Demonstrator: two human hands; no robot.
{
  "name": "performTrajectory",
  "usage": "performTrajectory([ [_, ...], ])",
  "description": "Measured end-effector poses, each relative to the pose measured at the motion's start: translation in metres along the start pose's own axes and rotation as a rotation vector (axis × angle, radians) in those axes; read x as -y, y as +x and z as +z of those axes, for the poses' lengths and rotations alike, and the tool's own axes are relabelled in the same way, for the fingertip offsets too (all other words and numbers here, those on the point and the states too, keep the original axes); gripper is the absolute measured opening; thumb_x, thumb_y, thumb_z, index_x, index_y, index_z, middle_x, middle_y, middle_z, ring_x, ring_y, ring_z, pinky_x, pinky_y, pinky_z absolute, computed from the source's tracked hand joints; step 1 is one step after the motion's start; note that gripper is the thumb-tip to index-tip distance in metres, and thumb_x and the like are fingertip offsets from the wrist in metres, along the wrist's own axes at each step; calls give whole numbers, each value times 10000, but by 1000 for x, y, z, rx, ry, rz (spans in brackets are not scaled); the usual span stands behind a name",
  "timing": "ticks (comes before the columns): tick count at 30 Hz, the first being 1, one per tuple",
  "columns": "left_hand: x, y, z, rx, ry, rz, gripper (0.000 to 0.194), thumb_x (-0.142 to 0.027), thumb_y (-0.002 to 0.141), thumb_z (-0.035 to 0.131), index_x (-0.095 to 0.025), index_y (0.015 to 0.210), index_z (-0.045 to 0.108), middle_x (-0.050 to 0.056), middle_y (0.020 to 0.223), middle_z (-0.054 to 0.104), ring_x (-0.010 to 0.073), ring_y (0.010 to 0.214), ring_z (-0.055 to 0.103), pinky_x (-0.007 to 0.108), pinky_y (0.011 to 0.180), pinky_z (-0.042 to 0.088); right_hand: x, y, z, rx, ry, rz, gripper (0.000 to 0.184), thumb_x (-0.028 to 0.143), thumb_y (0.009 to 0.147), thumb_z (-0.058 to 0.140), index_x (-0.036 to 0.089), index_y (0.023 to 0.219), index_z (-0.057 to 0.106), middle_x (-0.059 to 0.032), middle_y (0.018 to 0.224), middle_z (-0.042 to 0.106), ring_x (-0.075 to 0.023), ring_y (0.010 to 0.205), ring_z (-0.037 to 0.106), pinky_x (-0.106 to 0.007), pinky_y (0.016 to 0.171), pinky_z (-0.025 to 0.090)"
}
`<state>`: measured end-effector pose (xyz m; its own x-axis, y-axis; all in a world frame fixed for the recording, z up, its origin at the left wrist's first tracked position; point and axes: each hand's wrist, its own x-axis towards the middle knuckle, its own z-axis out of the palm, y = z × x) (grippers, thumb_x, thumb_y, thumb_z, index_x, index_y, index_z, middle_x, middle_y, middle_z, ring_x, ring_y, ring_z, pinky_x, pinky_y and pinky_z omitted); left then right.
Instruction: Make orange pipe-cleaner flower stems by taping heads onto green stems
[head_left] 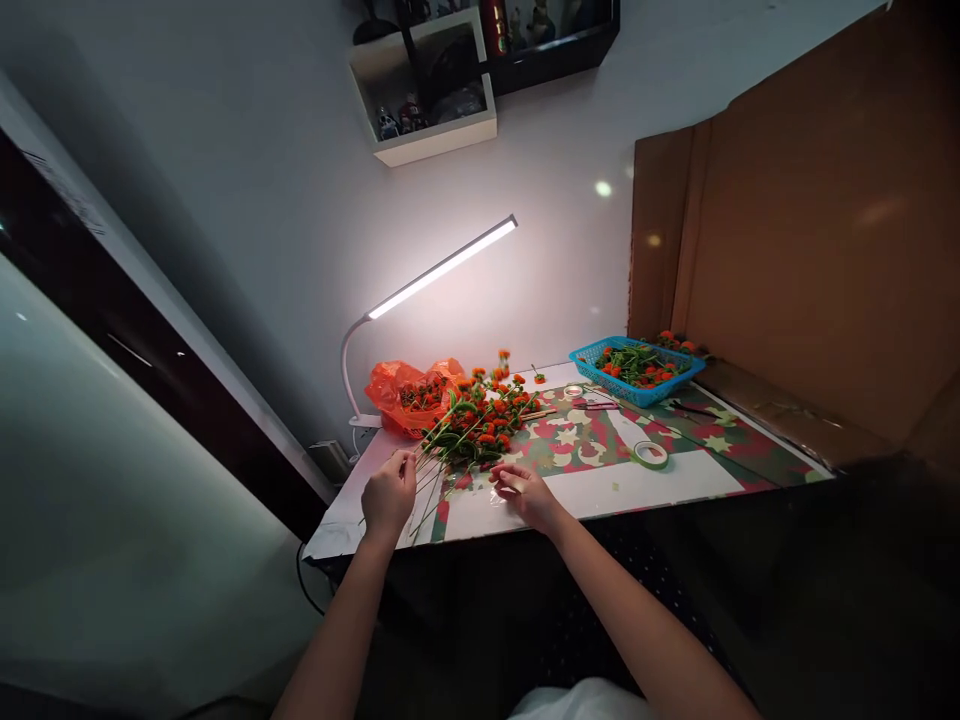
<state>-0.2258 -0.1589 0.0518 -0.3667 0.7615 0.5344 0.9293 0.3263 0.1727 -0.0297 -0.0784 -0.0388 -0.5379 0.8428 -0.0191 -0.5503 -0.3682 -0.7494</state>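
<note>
My left hand [388, 492] is closed near the table's front left, around what looks like a thin flower stem; a bit of stem shows below the fist. Just beyond it lies a heap of orange flowers [487, 415] with green leaves, their long bare stems pointing toward me. Some blooms at the top of the heap are blurred. To the right of those stems, my right hand [527, 497] has its fingers curled and drawn together. Anything between its fingertips is too small to make out. A shiny clear scrap [497, 496] shows beside these fingers.
An orange plastic bag [386, 385] with flowers stands behind the heap. At the back right is a blue basket [641, 394] of flowers. A green tape roll [650, 455] lies on the patterned table cover [577, 440]. A lit lamp [442, 268] leans over; cardboard [795, 240] borders the right.
</note>
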Motion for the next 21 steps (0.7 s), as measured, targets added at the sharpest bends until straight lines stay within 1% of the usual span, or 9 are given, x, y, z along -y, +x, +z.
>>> performTrajectory([
  [3,10,0,4,74,82,12,277,-301,896,362,-187,870,613,60,774,656,194,671,585,271,552,317,-2,1,0,-14,-9,10,340,332,509,795,162,775,666,-42,802,632,-114,660,534,-269,671,406],
  [5,13,-1,3,77,96,39,259,-291,878,391,-180,848,623,78,824,650,213,769,589,284,635,367,-2,2,0,-26,-9,21,337,293,523,784,167,810,658,-47,847,623,-118,679,541,-273,681,417],
  [8,12,0,-2,71,146,69,319,-423,837,451,-171,912,632,125,1015,613,277,988,534,346,805,384,-1,4,0,-51,4,33,330,247,559,759,183,856,631,-50,916,598,-134,746,565,-280,708,437],
  [9,10,2,-3,88,166,72,415,-504,794,488,-165,994,619,145,1112,579,303,1057,499,376,847,378,-1,4,0,-59,10,35,323,236,573,749,190,866,621,-50,938,588,-140,770,571,-282,713,444],
  [11,5,7,-3,184,194,77,756,-647,648,573,-147,1212,514,181,1276,482,344,1157,430,425,905,360,0,4,0,-75,17,41,305,215,603,725,198,882,602,-52,978,570,-151,807,581,-287,717,455],
  [12,2,10,-1,259,198,78,934,-682,570,611,-140,1307,425,194,1326,440,359,1191,403,443,925,350,0,4,0,-82,18,43,294,207,618,713,200,888,596,-55,995,563,-156,822,584,-291,719,459],
  [14,-3,17,8,411,188,74,1180,-680,458,677,-135,1414,252,213,1381,389,390,1239,356,472,951,326,0,3,0,-94,17,44,276,192,645,688,201,901,585,-60,1017,553,-163,854,590,-296,731,465],
  [18,-2,27,33,585,72,19,1379,-625,377,740,-110,1456,54,234,1455,291,431,1304,276,478,975,301,0,3,1,-113,11,48,262,164,667,655,202,909,561,-56,977,546,-165,865,598,-299,746,473],
  [21,8,30,45,622,-151,-14,1329,-651,435,708,-82,1449,64,240,1433,339,379,1301,335,411,987,313,0,4,3,-113,10,57,264,152,664,650,201,903,550,-51,933,554,-164,857,601,-306,764,476],
])
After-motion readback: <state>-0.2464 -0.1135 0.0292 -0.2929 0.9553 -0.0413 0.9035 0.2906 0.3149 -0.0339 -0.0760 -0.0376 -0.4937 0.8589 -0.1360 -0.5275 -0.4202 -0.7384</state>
